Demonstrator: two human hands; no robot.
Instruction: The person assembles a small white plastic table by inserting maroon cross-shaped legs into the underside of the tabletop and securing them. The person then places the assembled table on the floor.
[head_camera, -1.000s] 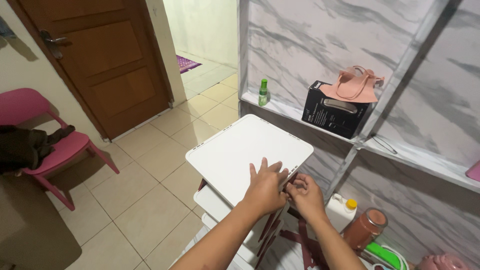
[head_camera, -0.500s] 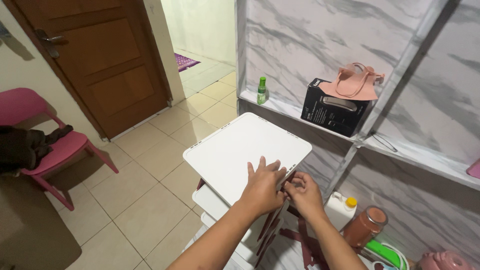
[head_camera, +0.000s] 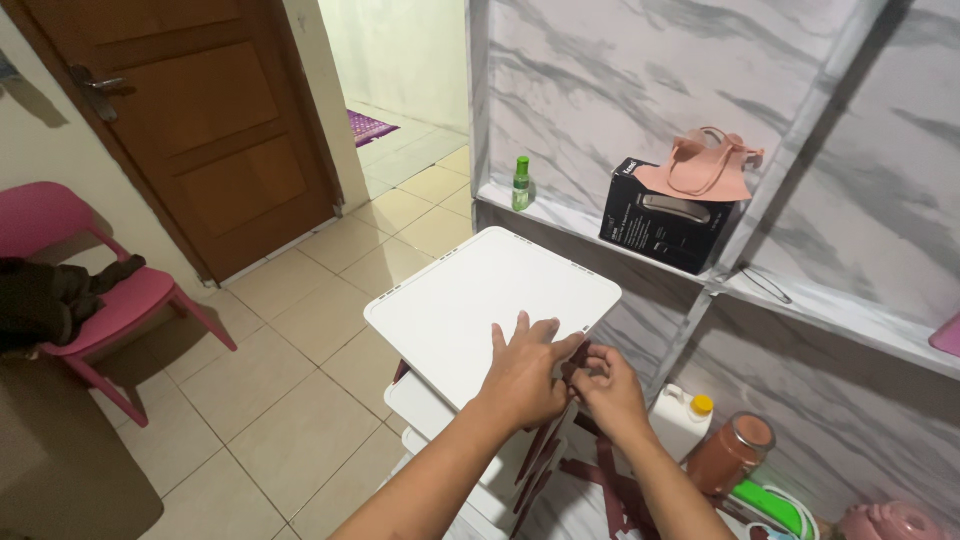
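While my left hand (head_camera: 522, 372) lies flat with fingers spread on the near corner of the white tray top (head_camera: 480, 300), low in the frame's centre, I see my right hand (head_camera: 605, 385) just beside it. Its fingers curl, pinching a dark red strap (head_camera: 578, 352) at the top's edge.

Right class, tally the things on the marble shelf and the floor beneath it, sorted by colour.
Green: 2, spray bottle, flat green thing
Black: 1, box
Pink: 2, bag, round thing
White: 1, jug
Brown: 1, jar
Total: 7
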